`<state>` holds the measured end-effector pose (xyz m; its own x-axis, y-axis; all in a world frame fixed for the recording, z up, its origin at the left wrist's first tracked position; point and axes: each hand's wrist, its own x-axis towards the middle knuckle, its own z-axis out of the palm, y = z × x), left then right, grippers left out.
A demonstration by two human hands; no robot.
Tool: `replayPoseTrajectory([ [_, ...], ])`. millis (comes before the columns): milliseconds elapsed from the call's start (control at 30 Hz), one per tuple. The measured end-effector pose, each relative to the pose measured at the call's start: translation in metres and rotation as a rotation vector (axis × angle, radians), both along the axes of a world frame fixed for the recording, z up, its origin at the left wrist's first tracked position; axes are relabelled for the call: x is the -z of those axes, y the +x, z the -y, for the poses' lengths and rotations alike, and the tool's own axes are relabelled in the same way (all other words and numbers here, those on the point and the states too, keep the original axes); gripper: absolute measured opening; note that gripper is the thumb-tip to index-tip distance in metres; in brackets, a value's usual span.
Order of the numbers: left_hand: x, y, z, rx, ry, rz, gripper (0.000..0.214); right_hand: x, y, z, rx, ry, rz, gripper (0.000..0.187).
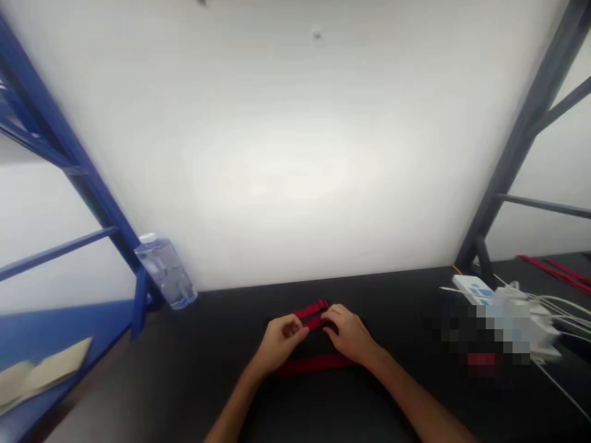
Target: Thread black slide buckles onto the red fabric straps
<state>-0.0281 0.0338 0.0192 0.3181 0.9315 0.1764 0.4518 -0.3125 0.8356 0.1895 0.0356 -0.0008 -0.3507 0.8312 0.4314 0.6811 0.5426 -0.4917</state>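
Left hand (281, 337) and right hand (349, 331) pinch red strap (313, 323). Looks like strap-fixing step; next move likely needs steady pinch both sides.

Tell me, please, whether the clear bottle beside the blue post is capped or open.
Capped: a white cap sits on top of the clear bottle.

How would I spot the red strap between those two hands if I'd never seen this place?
Find the black table below the white wall, then the left hand and right hand near its middle. The red strap shows in the gap between them. Unlike the red strips at the far right, it has a hand at either side.
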Motion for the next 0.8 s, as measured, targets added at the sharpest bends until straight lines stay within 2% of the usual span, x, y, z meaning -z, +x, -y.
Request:
replayPoseTrajectory([
  [167,-0.002,0.008,-0.004,-0.025,0.008,-0.128,0.033,0.0,0.005,-0.001,-0.014,0.003,0.005,0.031],
  [333,-0.003,0.02,-0.017,-0.067,-0.032,-0.242,0.031,0.002,0.004,-0.002,-0.018,-0.053,0.008,0.015],
  [433,0.002,0.026,-0.022,-0.074,-0.106,-0.251,0.036,0.006,0.005,-0.002,-0.025,-0.085,-0.081,0.018],
  [633,0.009,0.034,-0.014,-0.032,-0.161,-0.159,0.042,0.011,0.01,-0.004,-0.099,-0.091,-0.328,0.037],
  [800,0.016,0.039,-0.012,0.023,-0.203,0.107,0.046,0.01,0.011,-0.002,-0.143,-0.167,-0.422,0.038],
])
